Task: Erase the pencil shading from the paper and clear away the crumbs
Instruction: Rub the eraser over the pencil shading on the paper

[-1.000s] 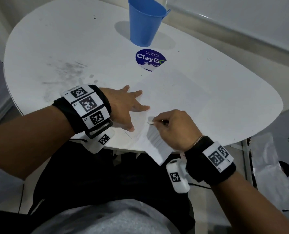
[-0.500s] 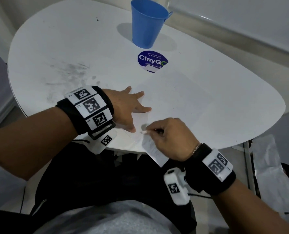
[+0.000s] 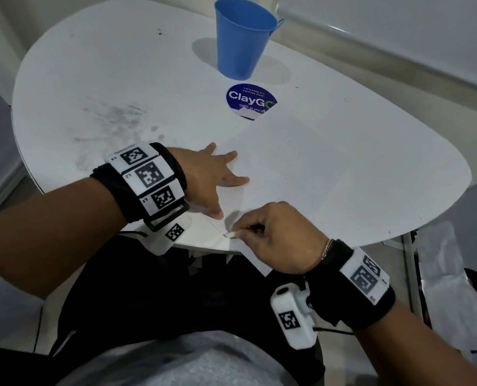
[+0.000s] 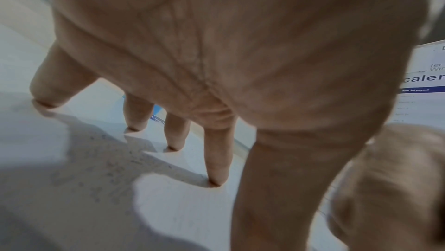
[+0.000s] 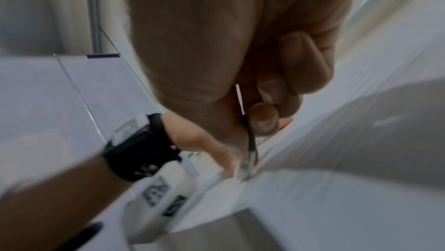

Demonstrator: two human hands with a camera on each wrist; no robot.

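A white sheet of paper [image 3: 287, 168] lies on the white table [image 3: 120, 65], its near corner hanging over the table's front edge. My left hand [image 3: 215, 176] rests flat on the sheet's left side with fingers spread [image 4: 216, 160]. My right hand [image 3: 240, 232] pinches a small white eraser [image 3: 230, 234] and presses it on the paper just right of my left thumb, close to the table's edge. Faint grey specks [image 4: 108, 169] dot the paper under my left hand. The right wrist view is blurred; it shows curled fingers [image 5: 265, 120]. No dark shading shows on the sheet.
A blue cup [image 3: 242, 37] stands at the back of the table, with a round blue ClayGo sticker [image 3: 249, 100] in front of it. Grey smudges [image 3: 114, 121] mark the tabletop to the left. Printed sheets [image 3: 454, 274] lie on the floor to the right.
My right hand has slid the eraser toward me and a little left, to the table's near edge. The left hand has stayed flat on the paper.
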